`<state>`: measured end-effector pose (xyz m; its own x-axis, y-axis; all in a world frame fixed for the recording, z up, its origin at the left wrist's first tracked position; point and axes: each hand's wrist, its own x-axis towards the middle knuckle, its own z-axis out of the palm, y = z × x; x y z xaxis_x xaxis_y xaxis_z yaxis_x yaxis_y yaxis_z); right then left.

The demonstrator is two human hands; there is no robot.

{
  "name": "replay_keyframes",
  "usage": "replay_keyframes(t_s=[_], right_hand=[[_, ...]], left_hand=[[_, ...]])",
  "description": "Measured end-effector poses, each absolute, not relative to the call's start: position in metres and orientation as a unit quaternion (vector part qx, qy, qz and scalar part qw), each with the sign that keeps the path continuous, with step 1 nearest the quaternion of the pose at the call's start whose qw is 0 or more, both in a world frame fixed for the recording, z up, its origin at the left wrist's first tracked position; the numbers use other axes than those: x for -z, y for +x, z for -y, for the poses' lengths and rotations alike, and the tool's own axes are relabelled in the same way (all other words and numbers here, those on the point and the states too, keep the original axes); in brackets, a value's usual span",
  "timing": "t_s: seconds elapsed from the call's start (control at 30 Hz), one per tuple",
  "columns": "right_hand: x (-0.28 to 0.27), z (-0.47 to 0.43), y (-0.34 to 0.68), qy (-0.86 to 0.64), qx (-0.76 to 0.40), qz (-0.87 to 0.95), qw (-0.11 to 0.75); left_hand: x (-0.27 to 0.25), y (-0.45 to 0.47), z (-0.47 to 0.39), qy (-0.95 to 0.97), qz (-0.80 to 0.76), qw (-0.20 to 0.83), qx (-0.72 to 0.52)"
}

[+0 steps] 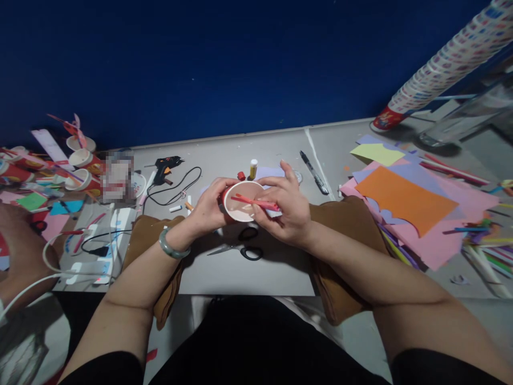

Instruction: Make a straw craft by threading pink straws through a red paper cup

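Observation:
My left hand (pixel 210 208) is wrapped round the side of a red paper cup (pixel 237 212), whose white rim and open mouth are tipped towards me. In my right hand (pixel 287 206) a thin pink-red strip (pixel 262 203) is pinched between thumb and fingers, its far end over the cup's mouth. The strip's exact kind I cannot make out. Below the cup, black-handled scissors (pixel 251 253) lie on the table. Just behind it stand a glue stick (pixel 253 169) and a small red cap (pixel 241 175).
A black glue gun (pixel 167 170) with its cord lies to the left, near a white power strip (pixel 118 243). Coloured paper (pixel 404 195) is spread at right beside a black marker (pixel 313 172). A tall cup stack (pixel 444 67) leans there. Another person's arm (pixel 26 256) is at far left.

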<state>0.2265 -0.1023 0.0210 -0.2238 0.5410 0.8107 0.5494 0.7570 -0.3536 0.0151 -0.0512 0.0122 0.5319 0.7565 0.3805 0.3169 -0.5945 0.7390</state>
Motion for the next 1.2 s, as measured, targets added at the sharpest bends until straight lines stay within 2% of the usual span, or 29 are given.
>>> replay_keyframes(t_s=[0.33, 1.2], right_hand=[[-0.018, 0.103, 0.223, -0.346, 0.049, 0.796, 0.494], [0.002, 0.101, 0.217, -0.385, -0.045, 0.814, 0.433]], left_hand=[[-0.013, 0.017, 0.055, 0.833, -0.341, 0.277, -0.337], [-0.006, 0.016, 0.056, 0.830, -0.342, 0.327, -0.294]])
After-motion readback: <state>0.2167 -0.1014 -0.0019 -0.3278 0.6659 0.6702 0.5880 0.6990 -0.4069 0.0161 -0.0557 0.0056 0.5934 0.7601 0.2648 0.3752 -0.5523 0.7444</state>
